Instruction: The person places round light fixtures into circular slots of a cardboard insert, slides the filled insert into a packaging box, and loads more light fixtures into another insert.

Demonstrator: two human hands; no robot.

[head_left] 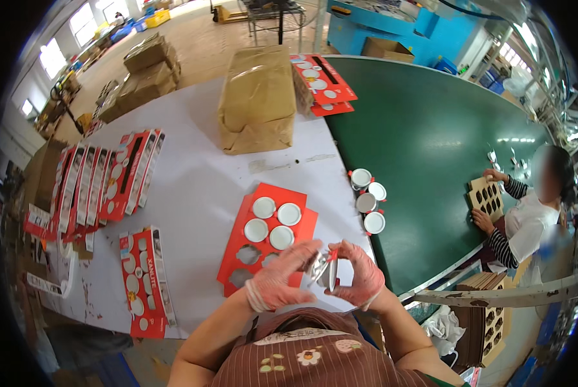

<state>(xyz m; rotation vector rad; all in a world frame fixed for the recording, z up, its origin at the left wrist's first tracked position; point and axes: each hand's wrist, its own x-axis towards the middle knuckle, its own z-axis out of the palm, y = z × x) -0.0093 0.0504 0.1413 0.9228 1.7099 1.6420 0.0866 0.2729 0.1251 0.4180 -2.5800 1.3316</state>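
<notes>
Round downlight (pixel 323 269): silver-rimmed, held edge-on between both hands just below the near end of the red card tray (pixel 266 235). Left hand (pixel 281 278): gloved, fingers curled closed around the light's left side. Right hand (pixel 360 274): gloved, fingers bent shut against its right side, thumb on top.

Red card tray: flat on the white table (pixel 198 193), round cut-outs in two rows; four white lights (pixel 273 222) seated in the far holes, the near holes vacant.

Loose lights (pixel 368 200): four, just right of the tray, at the table's edge where it meets the green conveyor belt (pixel 431 148).

Filled red boxes (pixel 108 177): a row standing left of the tray; one more red box (pixel 148 280) lies left of the tray's near end.

Brown wrapped parcel (pixel 258 97): beyond the tray, at the table's far side; flat red cards (pixel 321 84) just right of the parcel.

Co-worker (pixel 527 219): well right of the tray, across the belt, striped sleeves, both hands on a brown card insert (pixel 485 197) with round holes.
</notes>
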